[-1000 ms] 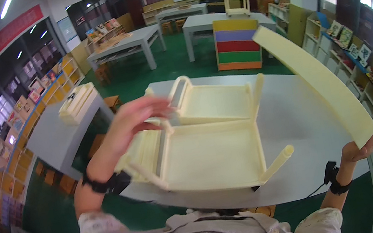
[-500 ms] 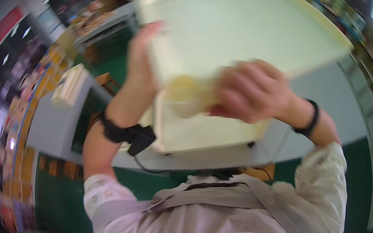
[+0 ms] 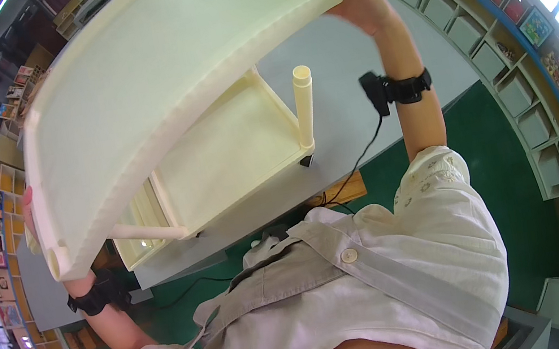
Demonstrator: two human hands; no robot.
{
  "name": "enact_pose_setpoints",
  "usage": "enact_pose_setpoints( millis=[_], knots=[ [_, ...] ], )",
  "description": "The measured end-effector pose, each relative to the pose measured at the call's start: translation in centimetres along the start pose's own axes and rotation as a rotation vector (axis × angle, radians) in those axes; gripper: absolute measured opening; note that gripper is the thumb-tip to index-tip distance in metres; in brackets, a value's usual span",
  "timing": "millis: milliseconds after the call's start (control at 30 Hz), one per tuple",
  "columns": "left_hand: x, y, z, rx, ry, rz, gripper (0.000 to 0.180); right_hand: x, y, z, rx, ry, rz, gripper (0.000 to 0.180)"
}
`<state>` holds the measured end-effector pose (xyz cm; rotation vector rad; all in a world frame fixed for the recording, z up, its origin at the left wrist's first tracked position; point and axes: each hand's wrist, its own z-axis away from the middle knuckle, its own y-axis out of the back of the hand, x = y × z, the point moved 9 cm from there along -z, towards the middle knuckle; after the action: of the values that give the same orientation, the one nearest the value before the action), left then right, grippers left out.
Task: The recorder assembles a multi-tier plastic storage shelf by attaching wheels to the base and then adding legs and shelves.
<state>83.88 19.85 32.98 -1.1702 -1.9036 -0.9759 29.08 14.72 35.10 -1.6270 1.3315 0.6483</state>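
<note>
Between both arms a large cream plastic shelf tray (image 3: 151,56) is held up, tilted, with a raised rim and round sockets at its corners. My right hand (image 3: 365,0) grips its right corner, fingers partly hidden behind the rim. At the left end my left hand (image 3: 28,208) holds the edge, mostly covered by the tray. Below stands a second cream tier (image 3: 239,151) on small casters. An upright tube post (image 3: 306,108) rises from its near right corner, and another post (image 3: 149,231) reaches from its near left corner toward the held tray, apparently tilted in this view.
The lower tier rests on a grey table (image 3: 347,91). Beside it on the left lies another cream tray-like piece (image 3: 132,250). A black cable (image 3: 364,154) hangs from my right wrist strap. White cubby shelves (image 3: 476,33) line the right side; the floor (image 3: 508,138) is green.
The tray has turned and shifted left, uncovering the lower tier and its posts. My right hand has moved from near its left corner to its right one; the whole view has swung.
</note>
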Motion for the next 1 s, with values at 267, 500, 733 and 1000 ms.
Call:
enact_pose_setpoints(
  millis=[267,500,733,1000],
  knots=[
    [-7.4,-0.8,-1.6,-0.076,0.414,0.414,0.04,8.3,-4.2,4.3,-0.009,-0.352,0.03,0.05],
    [-8.7,-5.6,-3.4,-0.253,0.693,0.607,0.039,9.5,-4.2,6.5,0.034,-0.26,0.161,0.055],
    [-9.2,-6.6,-3.1,-0.349,0.797,0.329,0.04,8.7,-3.4,7.2,0.107,-0.184,0.122,0.057],
    [-6.9,-5.8,-4.2,-0.167,0.5,0.345,0.038,9.4,-3.1,8.4,0.209,-0.125,0.117,0.056]
  ],
)
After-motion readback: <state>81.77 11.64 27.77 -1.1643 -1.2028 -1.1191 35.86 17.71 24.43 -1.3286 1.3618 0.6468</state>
